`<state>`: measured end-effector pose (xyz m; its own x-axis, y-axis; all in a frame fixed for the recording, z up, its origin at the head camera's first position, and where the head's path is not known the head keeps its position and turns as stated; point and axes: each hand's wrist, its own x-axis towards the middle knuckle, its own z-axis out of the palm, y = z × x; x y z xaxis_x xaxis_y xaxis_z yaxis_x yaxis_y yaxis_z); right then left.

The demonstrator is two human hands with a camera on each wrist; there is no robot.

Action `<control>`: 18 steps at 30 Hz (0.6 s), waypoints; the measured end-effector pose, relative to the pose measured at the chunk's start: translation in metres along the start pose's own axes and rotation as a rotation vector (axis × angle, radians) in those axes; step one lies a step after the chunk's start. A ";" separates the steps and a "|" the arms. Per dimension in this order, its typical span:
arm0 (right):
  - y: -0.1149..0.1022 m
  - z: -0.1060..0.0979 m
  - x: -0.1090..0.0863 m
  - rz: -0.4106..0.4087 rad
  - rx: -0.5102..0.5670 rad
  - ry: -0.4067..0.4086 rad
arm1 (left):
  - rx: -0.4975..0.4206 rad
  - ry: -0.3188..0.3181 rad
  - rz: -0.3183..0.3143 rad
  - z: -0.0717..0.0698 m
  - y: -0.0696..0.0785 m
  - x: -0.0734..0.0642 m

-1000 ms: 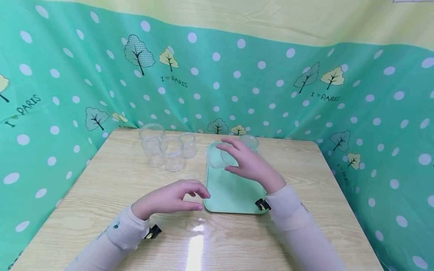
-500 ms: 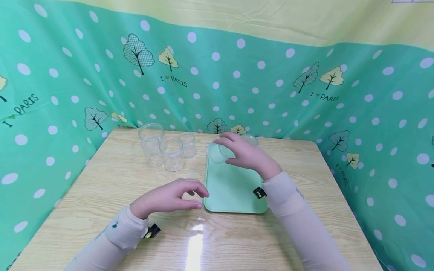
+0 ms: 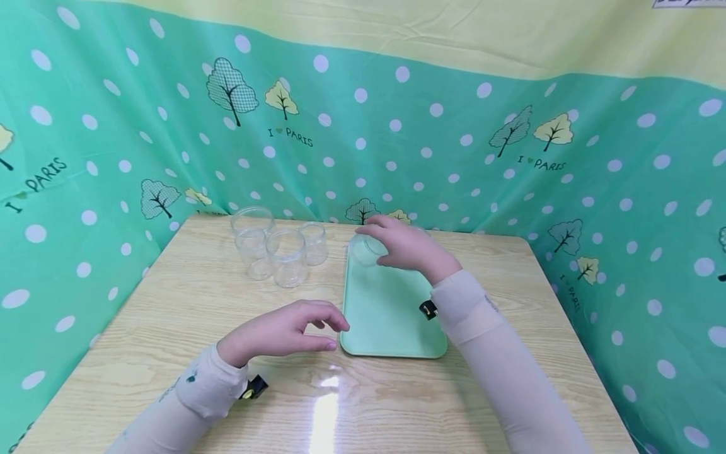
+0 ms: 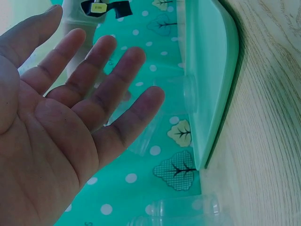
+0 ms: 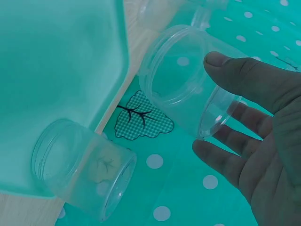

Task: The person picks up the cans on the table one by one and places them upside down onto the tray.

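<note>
My right hand (image 3: 403,246) grips a clear plastic jar (image 5: 188,94) near its base, thumb on one side and fingers on the other. The jar is upside down and tilted, its threaded mouth towards the far left corner of a light green tray (image 3: 391,315). A second clear jar (image 5: 89,169) stands mouth down at the tray's far right corner; in the head view my right hand largely hides it. My left hand (image 3: 289,331) holds nothing, its fingers loosely bent beside the tray's near left edge. In the left wrist view its palm (image 4: 47,136) faces the camera.
Left of the tray, several clear jars of different sizes stand close together, among them a wide one (image 3: 252,219), a nearer one (image 3: 287,260) and a small one (image 3: 315,244). A green dotted curtain (image 3: 397,145) hangs right behind the wooden table (image 3: 227,315).
My right hand has moved farther back with the jar, from over the tray towards its far left corner. My left hand stays almost where it was.
</note>
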<state>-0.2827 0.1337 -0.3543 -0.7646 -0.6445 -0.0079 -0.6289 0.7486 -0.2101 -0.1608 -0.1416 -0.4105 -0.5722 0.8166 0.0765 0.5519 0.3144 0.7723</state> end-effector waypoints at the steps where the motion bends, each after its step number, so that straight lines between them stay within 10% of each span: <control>1: 0.000 0.000 0.002 0.001 -0.007 -0.004 | 0.002 0.000 0.003 0.000 0.000 0.000; 18: 0.013 0.007 0.022 0.065 -0.049 -0.079 | 0.035 -0.002 0.027 0.002 0.000 0.000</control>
<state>-0.3066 0.1281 -0.3636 -0.7919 -0.6028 -0.0975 -0.5855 0.7949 -0.1590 -0.1592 -0.1407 -0.4115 -0.5556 0.8258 0.0963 0.5884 0.3086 0.7474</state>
